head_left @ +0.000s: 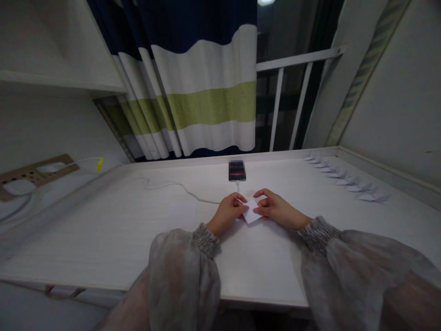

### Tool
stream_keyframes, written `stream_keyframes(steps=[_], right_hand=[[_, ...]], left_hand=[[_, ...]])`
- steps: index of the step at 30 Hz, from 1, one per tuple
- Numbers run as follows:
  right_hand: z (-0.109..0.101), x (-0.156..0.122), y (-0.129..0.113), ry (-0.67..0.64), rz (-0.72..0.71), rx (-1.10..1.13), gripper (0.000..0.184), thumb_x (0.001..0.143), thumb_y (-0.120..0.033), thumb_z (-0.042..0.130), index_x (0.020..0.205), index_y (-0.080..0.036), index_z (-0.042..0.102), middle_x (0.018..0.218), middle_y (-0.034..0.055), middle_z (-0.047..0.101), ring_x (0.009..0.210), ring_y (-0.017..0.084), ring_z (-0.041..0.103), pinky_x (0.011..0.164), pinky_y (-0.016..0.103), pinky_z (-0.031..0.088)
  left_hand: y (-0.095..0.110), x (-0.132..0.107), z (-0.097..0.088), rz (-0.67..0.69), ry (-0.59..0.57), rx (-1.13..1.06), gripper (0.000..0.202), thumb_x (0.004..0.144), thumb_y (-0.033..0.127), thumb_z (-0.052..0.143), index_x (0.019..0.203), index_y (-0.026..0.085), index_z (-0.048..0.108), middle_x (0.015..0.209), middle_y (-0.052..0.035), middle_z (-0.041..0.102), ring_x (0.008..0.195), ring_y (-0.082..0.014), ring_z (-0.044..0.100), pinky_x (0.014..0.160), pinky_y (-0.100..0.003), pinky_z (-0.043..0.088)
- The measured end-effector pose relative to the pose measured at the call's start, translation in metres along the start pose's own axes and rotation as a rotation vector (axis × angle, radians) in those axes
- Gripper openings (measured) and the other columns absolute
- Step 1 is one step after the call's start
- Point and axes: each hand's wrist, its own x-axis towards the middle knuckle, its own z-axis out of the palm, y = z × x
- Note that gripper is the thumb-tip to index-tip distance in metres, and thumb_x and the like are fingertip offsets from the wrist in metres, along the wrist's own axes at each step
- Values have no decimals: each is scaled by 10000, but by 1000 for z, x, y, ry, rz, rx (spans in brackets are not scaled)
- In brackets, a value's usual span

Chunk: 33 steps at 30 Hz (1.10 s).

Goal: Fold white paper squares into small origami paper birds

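A small folded white paper point(251, 215) is held between my two hands, just above the white desk point(262, 266). My left hand point(230, 209) pinches its left corner, thumb on top. On the right side, the thumb and fingers of my right hand point(275, 209) close on the paper's edge, with the index finger raised a little. Beyond the hands lies a phone point(237, 170) with a white cable point(193, 195) plugged into its near end. Several folded white paper pieces point(351, 183) stand in a slanting row at the right.
A flat white sheet point(182, 210) seems to lie left of my left hand. Power sockets with plugs point(41, 172) are on the left wall. A striped curtain point(210, 92) and a white railing point(299, 59) are behind the desk, which has raised back and right edges.
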Motion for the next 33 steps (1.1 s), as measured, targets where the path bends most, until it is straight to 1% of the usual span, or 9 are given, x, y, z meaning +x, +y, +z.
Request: stream_keyframes(steps=[6,9,13,16,21,24,27,29,33], right_hand=[[-1,-3,-2,-21,-43,3,353,612,-277,581,853,-199,336,458,-123,417,393,60,387,416,199,262],[-1,-6,-5,-26,-58,-3,339,624,-274,582,855,-201,346,471,-123,394,407,60,381,420,202,251],[-3,-7,-3,-81,-61,-14,329,620,-282,596,849,-193,377,505,-106,410,450,67,397,461,216,287],[-6,-7,1,-115,-56,-79,294,626,-278,590,828,-191,395,505,-100,403,451,69,380,463,217,282],[-10,-9,5,-55,-164,-376,230,662,-231,574,837,-200,427,557,-71,452,519,94,418,516,229,305],[-11,-11,4,-56,-193,-434,216,683,-225,558,852,-209,425,556,-71,451,528,102,429,535,233,315],[-10,-11,3,-53,-190,-442,207,687,-216,546,852,-212,421,551,-71,446,521,102,421,533,232,315],[-10,-10,3,-44,-181,-437,184,679,-211,548,813,-210,422,540,-72,436,514,100,410,524,229,310],[-11,-8,5,-25,-167,-439,150,655,-198,559,721,-198,423,561,-53,452,533,104,422,520,230,316]], left_hand=[[5,-3,0,30,-63,-129,303,563,200,672,748,159,435,551,66,505,466,-50,481,494,-187,395],[7,-3,0,22,-107,-103,284,551,215,684,689,144,447,554,55,501,467,-46,471,494,-187,383],[3,-1,-2,32,-98,-59,268,539,205,681,653,140,447,542,52,493,459,-49,453,483,-189,357],[-1,0,-3,56,-117,73,215,555,190,660,638,138,468,536,54,471,466,-48,422,475,-185,320],[-2,-3,-3,190,-150,459,70,647,178,583,711,152,594,548,40,472,500,-67,372,492,-198,282],[1,-6,-2,292,-150,639,86,665,190,585,730,177,639,686,-1,529,615,-99,442,583,-221,340],[3,-7,-4,385,-139,730,74,645,237,633,694,186,657,852,-35,520,784,-140,480,707,-256,372],[3,-7,-7,420,-195,748,112,634,288,654,686,188,661,876,-40,519,832,-152,486,760,-271,372],[5,-6,-12,435,-350,757,242,584,356,689,752,186,655,854,-39,556,833,-156,509,780,-270,377]])
